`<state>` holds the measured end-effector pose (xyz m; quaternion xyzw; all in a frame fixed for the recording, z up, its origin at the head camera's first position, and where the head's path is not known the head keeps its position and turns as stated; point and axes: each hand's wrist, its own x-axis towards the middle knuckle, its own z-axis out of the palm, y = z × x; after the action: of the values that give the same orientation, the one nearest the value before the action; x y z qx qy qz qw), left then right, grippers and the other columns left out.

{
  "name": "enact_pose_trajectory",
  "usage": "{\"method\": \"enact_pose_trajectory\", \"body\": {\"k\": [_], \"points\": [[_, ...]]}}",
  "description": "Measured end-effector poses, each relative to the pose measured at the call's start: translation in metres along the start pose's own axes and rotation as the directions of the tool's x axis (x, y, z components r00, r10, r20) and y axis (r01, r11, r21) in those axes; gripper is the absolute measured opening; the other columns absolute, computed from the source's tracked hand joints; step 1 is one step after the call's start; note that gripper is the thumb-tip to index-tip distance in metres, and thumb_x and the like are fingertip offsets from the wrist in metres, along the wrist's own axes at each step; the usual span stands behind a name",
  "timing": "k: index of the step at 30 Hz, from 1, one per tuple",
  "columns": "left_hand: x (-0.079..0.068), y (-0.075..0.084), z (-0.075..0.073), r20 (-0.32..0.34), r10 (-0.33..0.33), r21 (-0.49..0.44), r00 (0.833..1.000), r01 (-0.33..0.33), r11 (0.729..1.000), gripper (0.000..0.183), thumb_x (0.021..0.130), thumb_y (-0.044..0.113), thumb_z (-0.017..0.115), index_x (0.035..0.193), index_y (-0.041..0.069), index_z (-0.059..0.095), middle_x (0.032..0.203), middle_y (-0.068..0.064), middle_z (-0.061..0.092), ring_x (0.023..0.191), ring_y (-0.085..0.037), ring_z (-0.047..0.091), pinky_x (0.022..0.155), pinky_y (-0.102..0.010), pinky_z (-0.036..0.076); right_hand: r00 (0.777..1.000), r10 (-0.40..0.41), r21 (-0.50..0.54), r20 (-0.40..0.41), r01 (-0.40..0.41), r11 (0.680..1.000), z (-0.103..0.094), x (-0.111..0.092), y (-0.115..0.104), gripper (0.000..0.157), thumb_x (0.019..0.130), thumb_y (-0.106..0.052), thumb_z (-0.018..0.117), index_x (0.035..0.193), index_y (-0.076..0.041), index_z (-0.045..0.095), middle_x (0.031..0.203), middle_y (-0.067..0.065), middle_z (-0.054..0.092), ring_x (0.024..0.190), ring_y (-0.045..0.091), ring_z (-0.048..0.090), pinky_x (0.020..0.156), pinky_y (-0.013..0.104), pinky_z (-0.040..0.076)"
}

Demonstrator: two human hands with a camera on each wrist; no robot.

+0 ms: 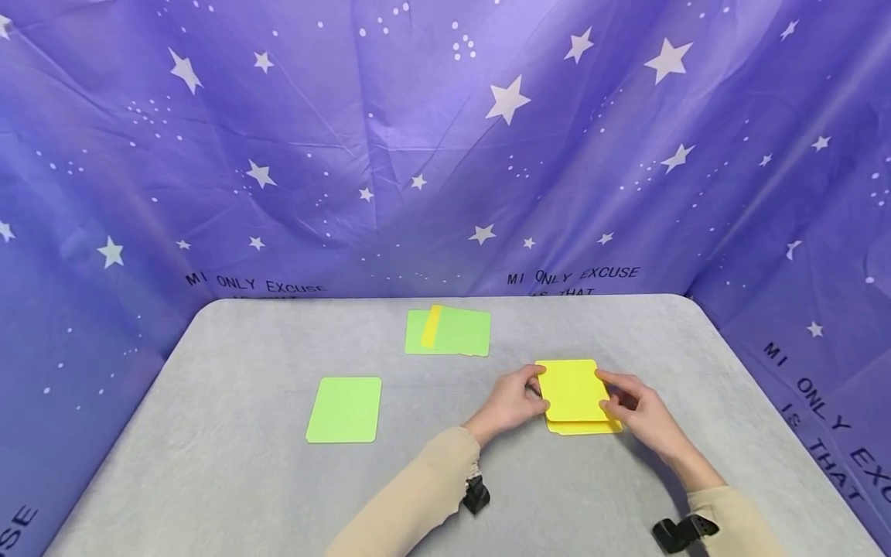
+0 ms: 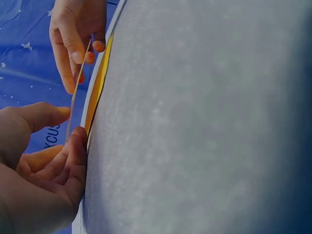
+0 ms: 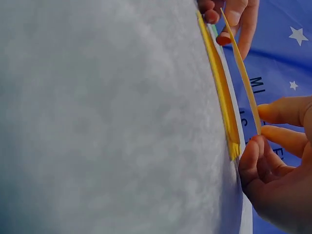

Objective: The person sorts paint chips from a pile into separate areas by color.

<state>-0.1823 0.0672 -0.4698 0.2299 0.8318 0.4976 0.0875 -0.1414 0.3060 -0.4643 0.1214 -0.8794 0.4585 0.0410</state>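
Between my two hands is a square yellow card [image 1: 571,391] with rounded corners. My left hand [image 1: 513,398] pinches its left edge, and my right hand [image 1: 639,410] pinches the right edge. Just below it, more yellow card [image 1: 585,428] lies on the table, mostly covered; how many pieces lie there I cannot tell. Both wrist views show the held card [image 2: 76,92] edge-on, tilted and raised off the yellow below [image 3: 222,87]. To the left, a single green card [image 1: 344,410] lies flat.
Toward the back of the grey table [image 1: 230,363], overlapping green cards [image 1: 462,331] lie with a yellow strip [image 1: 431,329] showing between them. Purple star-printed cloth [image 1: 390,139] hangs behind and at both sides. Black wrist cameras [image 1: 476,495] sit at the beige sleeves [image 1: 418,495].
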Motion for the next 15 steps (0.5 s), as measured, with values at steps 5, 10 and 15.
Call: {"method": "enact_pose_trajectory", "body": {"k": [5, 10, 15], "points": [[0.0000, 0.0007, -0.0003, 0.048, 0.021, 0.078, 0.999, -0.025, 0.997, 0.044, 0.080, 0.002, 0.076, 0.121, -0.004, 0.061, 0.075, 0.003, 0.058, 0.060, 0.000, 0.049, 0.062, -0.013, 0.043, 1.000, -0.012, -0.053, 0.017, 0.013, 0.998, -0.0005, -0.0017, 0.0033, 0.042, 0.086, 0.006, 0.066, 0.127, 0.012, 0.055, 0.100, 0.013, 0.053, 0.079, 0.009, 0.045, 0.061, 0.022, 0.039], [0.0003, -0.0005, -0.0012, 0.075, 0.021, 0.086, 0.997, -0.027, 0.996, 0.037, 0.081, 0.004, 0.076, 0.115, -0.004, 0.065, 0.070, 0.006, 0.058, 0.058, 0.002, 0.048, 0.060, -0.012, 0.042, 0.999, 0.029, -0.047, 0.034, -0.027, 0.999, -0.0008, -0.0024, 0.0043, 0.040, 0.086, 0.005, 0.066, 0.125, 0.012, 0.056, 0.098, 0.012, 0.054, 0.079, 0.010, 0.044, 0.061, 0.022, 0.039], [-0.0001, -0.0022, -0.0025, 0.067, 0.017, 0.056, 0.998, -0.021, 0.998, 0.031, 0.081, 0.002, 0.074, 0.110, -0.004, 0.066, 0.071, 0.006, 0.058, 0.059, 0.002, 0.048, 0.059, -0.012, 0.043, 0.998, 0.062, -0.041, 0.024, -0.061, 0.997, 0.0009, -0.0020, 0.0041, 0.041, 0.086, 0.004, 0.066, 0.124, 0.013, 0.055, 0.098, 0.012, 0.052, 0.080, 0.011, 0.043, 0.062, 0.022, 0.038]]}}
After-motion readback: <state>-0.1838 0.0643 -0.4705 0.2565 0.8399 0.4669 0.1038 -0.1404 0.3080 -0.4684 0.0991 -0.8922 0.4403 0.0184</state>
